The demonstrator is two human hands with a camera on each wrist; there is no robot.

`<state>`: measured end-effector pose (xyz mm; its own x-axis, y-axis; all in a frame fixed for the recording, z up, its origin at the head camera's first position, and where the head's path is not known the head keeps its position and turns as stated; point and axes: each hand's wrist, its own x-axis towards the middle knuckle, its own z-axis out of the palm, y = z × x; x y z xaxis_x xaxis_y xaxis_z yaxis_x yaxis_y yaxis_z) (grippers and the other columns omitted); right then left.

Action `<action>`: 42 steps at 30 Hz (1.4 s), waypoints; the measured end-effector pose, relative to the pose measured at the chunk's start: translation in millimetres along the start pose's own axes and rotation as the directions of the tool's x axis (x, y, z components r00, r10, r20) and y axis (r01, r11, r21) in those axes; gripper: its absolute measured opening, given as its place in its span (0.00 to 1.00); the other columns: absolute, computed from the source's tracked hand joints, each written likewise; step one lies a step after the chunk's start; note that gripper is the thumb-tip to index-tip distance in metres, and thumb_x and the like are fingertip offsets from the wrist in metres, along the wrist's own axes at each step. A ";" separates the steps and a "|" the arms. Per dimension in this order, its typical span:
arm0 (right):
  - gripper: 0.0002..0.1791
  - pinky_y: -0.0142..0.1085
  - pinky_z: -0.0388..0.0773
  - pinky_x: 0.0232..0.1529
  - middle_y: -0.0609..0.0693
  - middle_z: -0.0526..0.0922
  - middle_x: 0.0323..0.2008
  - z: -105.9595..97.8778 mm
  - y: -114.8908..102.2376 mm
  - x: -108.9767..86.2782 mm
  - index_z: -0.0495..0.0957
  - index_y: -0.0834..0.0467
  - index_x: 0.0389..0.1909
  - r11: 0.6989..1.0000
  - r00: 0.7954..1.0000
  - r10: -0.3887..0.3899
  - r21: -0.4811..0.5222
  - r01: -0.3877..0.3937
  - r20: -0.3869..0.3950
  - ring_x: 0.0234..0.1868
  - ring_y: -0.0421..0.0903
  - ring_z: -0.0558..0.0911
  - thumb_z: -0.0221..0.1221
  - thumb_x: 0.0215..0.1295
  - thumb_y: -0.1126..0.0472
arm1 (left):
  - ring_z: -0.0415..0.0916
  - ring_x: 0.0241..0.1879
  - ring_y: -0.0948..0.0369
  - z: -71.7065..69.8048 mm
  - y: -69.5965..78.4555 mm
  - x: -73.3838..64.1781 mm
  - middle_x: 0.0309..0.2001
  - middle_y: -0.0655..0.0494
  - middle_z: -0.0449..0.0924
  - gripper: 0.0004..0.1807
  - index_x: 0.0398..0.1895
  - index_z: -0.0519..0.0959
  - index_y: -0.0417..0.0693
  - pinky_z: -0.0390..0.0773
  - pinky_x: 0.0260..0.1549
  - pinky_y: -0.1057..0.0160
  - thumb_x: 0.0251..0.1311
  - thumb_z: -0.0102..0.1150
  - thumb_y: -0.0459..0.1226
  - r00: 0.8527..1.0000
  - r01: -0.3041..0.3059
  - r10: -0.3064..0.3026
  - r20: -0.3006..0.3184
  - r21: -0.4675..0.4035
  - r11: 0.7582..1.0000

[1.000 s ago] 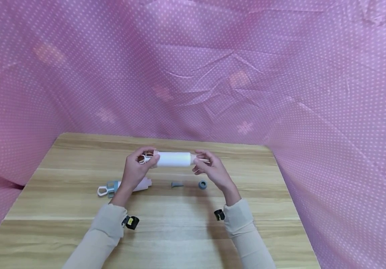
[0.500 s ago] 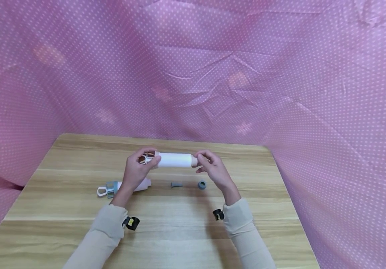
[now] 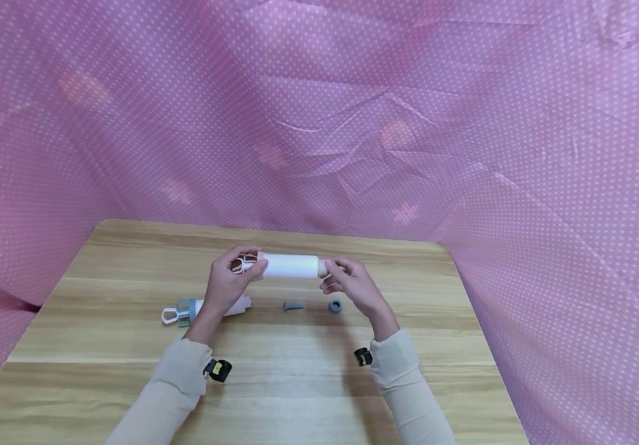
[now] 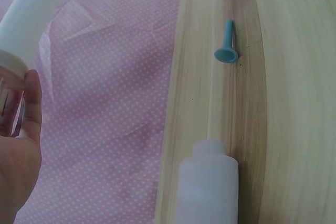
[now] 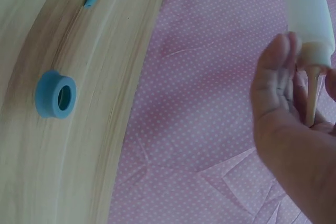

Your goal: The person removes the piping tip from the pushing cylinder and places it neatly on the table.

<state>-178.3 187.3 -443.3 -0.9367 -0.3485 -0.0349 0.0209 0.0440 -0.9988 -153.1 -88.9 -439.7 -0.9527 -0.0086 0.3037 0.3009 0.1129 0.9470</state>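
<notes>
A white syringe-like dispenser (image 3: 290, 266) is held level above the far part of the table, between both hands. My left hand (image 3: 229, 278) grips its pinkish collar at the left end, thumb lying along the near side. A white loop handle (image 3: 240, 265) shows within that hand. At the other end my right hand (image 3: 351, 285) pinches the beige end cap (image 3: 322, 267) with thumb and fingers. In the right wrist view a thin beige nozzle (image 5: 312, 95) runs from the cap down among the right fingers.
On the wooden table (image 3: 275, 395) lies a second dispenser (image 3: 187, 312) with a blue collar, partly behind the left forearm. A small blue-grey cone-tipped nozzle (image 3: 293, 305) and a blue-grey ring cap (image 3: 335, 305) lie nearer the middle. Pink dotted cloth (image 3: 319, 123) hangs around the table.
The right thumb and fingers have shifted over the end cap; the thin nozzle that stuck out past them earlier is now hidden in the head view. The left hand keeps its grip.
</notes>
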 end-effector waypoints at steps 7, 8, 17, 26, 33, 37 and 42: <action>0.20 0.40 0.85 0.45 0.60 0.80 0.49 -2.0 3.0 -0.8 0.71 0.73 0.63 0.995 0.996 -0.087 0.044 0.086 0.037 0.41 0.47 0.84 0.55 0.75 0.68 | 0.78 0.35 0.65 0.1 -2.6 -1.1 0.45 0.35 0.81 0.17 0.52 0.79 0.29 0.82 0.32 0.72 0.62 0.66 0.30 1.000 -0.002 0.002 -0.016 -0.003 1.000; 0.20 0.41 0.85 0.45 0.61 0.80 0.50 -2.4 3.2 -0.9 0.71 0.73 0.63 0.994 0.994 -0.100 0.045 0.098 0.042 0.41 0.47 0.84 0.56 0.74 0.69 | 0.78 0.35 0.65 0.2 -3.8 -1.0 0.45 0.35 0.81 0.17 0.52 0.79 0.29 0.82 0.31 0.72 0.62 0.66 0.30 1.000 -0.002 0.002 -0.017 -0.003 1.000; 0.17 0.45 0.84 0.49 0.63 0.77 0.57 -4.5 2.2 -2.0 0.73 0.73 0.58 0.991 0.990 -0.132 0.034 0.131 0.046 0.46 0.51 0.84 0.56 0.74 0.69 | 0.78 0.35 0.66 1.5 -4.9 -3.9 0.45 0.36 0.81 0.17 0.52 0.80 0.29 0.82 0.31 0.71 0.62 0.66 0.30 1.000 -0.007 0.007 -0.022 -0.004 1.000; 0.16 0.44 0.84 0.49 0.63 0.76 0.58 -1.0 1.4 -2.7 0.73 0.70 0.58 0.996 0.996 -0.081 0.025 0.082 -0.028 0.47 0.51 0.83 0.57 0.73 0.68 | 0.78 0.36 0.65 2.7 -4.5 -8.3 0.46 0.36 0.81 0.17 0.53 0.80 0.32 0.82 0.33 0.71 0.62 0.67 0.31 1.000 0.006 -0.006 -0.009 0.008 1.000; 0.21 0.46 0.81 0.55 0.64 0.76 0.56 -3.2 11.2 -0.8 0.70 0.74 0.63 0.997 1.000 -0.021 0.070 0.022 -0.008 0.47 0.49 0.83 0.56 0.75 0.67 | 0.78 0.37 0.64 1.1 -22.8 -3.1 0.47 0.37 0.81 0.18 0.54 0.80 0.32 0.82 0.33 0.71 0.62 0.67 0.31 1.000 0.013 -0.013 -0.011 0.020 1.000; 0.19 0.45 0.82 0.53 0.63 0.79 0.54 -2.4 12.9 -0.8 0.72 0.74 0.61 0.997 1.000 -0.023 0.067 0.022 0.014 0.45 0.49 0.84 0.57 0.74 0.68 | 0.79 0.38 0.62 -1.7 -38.1 0.3 0.47 0.40 0.81 0.19 0.55 0.81 0.37 0.83 0.33 0.69 0.62 0.69 0.34 1.000 0.026 -0.026 -0.005 0.007 1.000; 0.20 0.44 0.83 0.52 0.63 0.79 0.54 -2.7 10.8 1.9 0.73 0.72 0.60 0.996 0.997 -0.080 0.041 0.080 -0.007 0.47 0.52 0.84 0.61 0.69 0.71 | 0.76 0.46 0.57 -6.7 -38.4 4.5 0.49 0.46 0.81 0.22 0.56 0.80 0.40 0.78 0.48 0.63 0.64 0.68 0.42 0.998 0.050 -0.052 0.046 0.041 0.998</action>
<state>-180.8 189.6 -454.0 -0.9378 -0.3442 0.0454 -0.0402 -0.0224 -0.9989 -168.7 -100.0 -473.9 -0.9680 0.0311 0.2489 0.2507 0.1530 0.9559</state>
